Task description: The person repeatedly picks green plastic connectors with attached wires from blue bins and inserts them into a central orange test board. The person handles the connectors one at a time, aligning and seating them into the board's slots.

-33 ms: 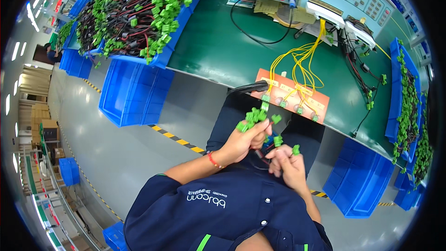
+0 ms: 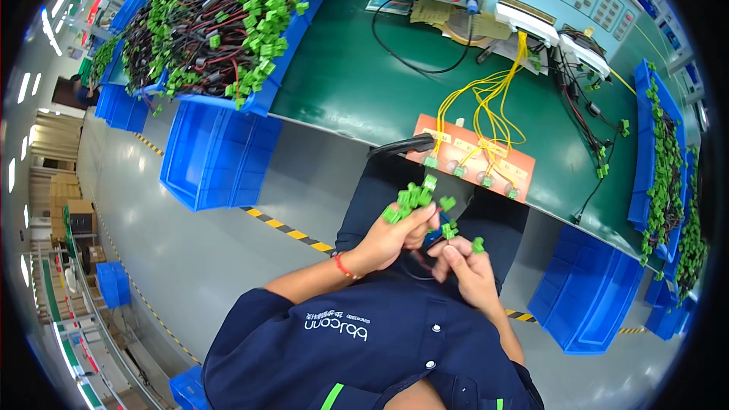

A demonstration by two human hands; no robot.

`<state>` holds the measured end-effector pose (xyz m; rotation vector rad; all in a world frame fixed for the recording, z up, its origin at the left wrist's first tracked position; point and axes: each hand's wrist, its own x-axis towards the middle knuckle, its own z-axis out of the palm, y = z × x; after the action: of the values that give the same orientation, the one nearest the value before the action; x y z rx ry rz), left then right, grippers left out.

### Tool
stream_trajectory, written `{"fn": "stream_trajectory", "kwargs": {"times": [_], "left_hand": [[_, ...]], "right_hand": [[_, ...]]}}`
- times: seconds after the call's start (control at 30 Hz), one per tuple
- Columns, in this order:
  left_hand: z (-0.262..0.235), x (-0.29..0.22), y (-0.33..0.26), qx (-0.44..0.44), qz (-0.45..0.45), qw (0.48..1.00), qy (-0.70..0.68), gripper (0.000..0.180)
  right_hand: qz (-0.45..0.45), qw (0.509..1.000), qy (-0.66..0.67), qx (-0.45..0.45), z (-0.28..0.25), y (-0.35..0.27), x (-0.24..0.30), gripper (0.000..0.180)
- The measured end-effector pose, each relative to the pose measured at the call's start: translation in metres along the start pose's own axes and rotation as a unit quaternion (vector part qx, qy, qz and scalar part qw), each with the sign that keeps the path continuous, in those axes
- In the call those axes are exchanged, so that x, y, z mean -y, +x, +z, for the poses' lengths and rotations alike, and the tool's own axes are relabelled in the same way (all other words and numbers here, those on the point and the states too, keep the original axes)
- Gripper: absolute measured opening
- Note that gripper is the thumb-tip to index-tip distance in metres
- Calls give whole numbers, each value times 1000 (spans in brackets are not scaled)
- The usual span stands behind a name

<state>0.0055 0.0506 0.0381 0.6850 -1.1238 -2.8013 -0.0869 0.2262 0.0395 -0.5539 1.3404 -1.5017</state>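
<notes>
The left hand [image 2: 389,241] grips clustered green connectors [image 2: 412,198]; just beside it, the right hand [image 2: 466,264] pinches another connector [image 2: 449,231].

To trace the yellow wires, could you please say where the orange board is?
In the head view, the orange board sits right of centre at the near edge of the green table, beyond the left hand.

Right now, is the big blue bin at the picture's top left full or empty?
Full: in the bin, wires and green plugs are heaped up to its rim.
</notes>
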Motion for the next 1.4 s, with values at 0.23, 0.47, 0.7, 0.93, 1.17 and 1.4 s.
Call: {"fn": "stream_trajectory", "kwargs": {"times": [0.23,0.47,0.7,0.93,1.17,1.4], "left_hand": [[-26,-92,-70,-22,135,989,59,26],[1,-321,-146,-310,598,639,372,29],[-39,-454,-10,-301,525,226,763,26],[-138,-440,100,-291,407,316,806,39],[-158,-446,36,-305,400,263,823,46],[-162,-412,31,-207,426,409,780,38]], "right_hand": [[47,959,-190,204,-6,17,4,36],[5,955,-239,174,-3,29,-3,35],[-32,941,-317,113,1,26,-2,33],[0,949,-310,64,-14,9,-2,33],[27,955,-294,37,-30,16,-9,31],[-20,945,-320,60,-33,31,-2,31]]}}
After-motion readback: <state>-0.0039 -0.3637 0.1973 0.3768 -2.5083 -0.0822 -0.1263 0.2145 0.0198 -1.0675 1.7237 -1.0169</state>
